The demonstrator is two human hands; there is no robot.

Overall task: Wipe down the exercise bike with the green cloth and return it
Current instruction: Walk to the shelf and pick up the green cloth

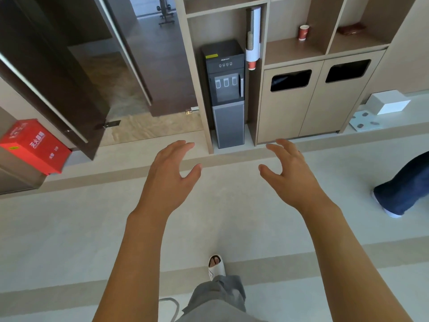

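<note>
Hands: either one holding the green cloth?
No. The left hand and right hand are both open and hold nothing.

One exercise bike (165,10); one water dispenser (226,94); one wall-mounted cup dispenser (253,36); one loose red paper cup (303,32); two bin openings (291,80) (347,70); one red fire-extinguisher box (34,146); one white box (386,104); two bare hands, left (171,168) and right (290,168).

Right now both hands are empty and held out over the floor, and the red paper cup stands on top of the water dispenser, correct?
Not quite. In the head view the red paper cup stands on a cabinet shelf, right of the water dispenser, not on it. Left hand and right hand are indeed empty over the floor.
</note>
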